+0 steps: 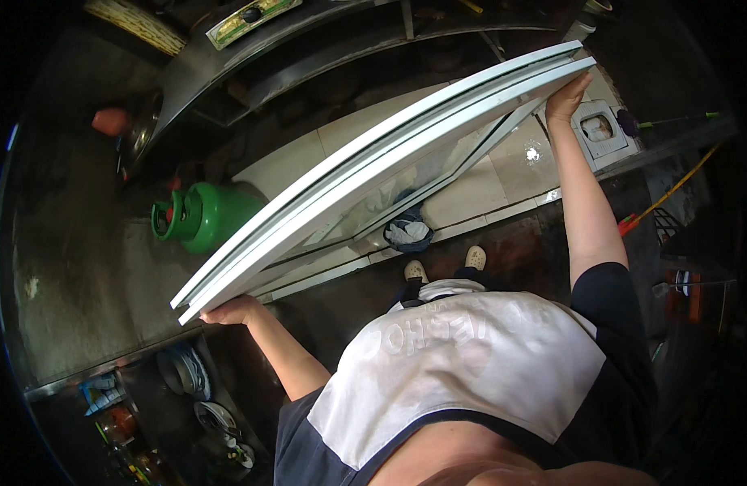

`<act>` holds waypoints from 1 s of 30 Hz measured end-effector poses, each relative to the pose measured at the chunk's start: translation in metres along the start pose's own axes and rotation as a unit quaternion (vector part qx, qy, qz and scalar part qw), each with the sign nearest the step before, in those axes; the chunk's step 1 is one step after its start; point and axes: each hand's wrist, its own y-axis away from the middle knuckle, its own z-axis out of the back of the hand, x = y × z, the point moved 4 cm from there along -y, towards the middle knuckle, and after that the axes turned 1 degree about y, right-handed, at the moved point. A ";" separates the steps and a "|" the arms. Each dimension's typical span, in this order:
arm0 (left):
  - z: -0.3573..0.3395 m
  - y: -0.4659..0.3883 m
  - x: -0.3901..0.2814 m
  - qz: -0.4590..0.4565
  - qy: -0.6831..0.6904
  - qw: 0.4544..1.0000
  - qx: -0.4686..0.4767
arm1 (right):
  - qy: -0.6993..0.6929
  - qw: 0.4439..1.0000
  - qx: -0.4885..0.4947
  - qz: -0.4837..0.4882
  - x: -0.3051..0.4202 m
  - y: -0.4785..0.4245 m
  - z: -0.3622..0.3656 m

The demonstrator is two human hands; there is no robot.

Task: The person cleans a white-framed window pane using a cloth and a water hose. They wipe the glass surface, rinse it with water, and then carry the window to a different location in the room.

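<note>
A long white-framed glass window panel (379,164) slants across the view from lower left to upper right. Two white rails with a dark groove between them run along its upper edge, and glass shows below. At the lower left end, my left hand (231,310) grips the frame, with its fingertips partly hidden behind it. My right hand (568,100) grips the upper right end, its palm against the side of the frame. The panel stands in front of my body, and its lower edge is near the tiled floor.
Beyond the panel at left is a green gas cylinder (212,219). A lined waste bin (409,236) stands near my feet. A squat toilet (598,129) is at right, beside a yellow-handled tool (671,197). Bowls (185,370) fill shelving lower left; a metal counter (252,42) runs behind.
</note>
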 end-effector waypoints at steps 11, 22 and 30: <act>-0.003 0.001 0.006 -0.049 -0.051 0.997 0.024 | -0.001 1.000 -0.016 -0.020 -0.008 -0.003 0.002; 0.004 -0.006 0.010 -0.075 -0.044 0.996 0.013 | -0.031 0.998 -0.039 -0.047 -0.018 -0.009 0.002; -0.008 0.000 0.004 -0.070 -0.034 0.995 -0.056 | -0.001 0.999 -0.037 -0.021 -0.017 -0.007 0.002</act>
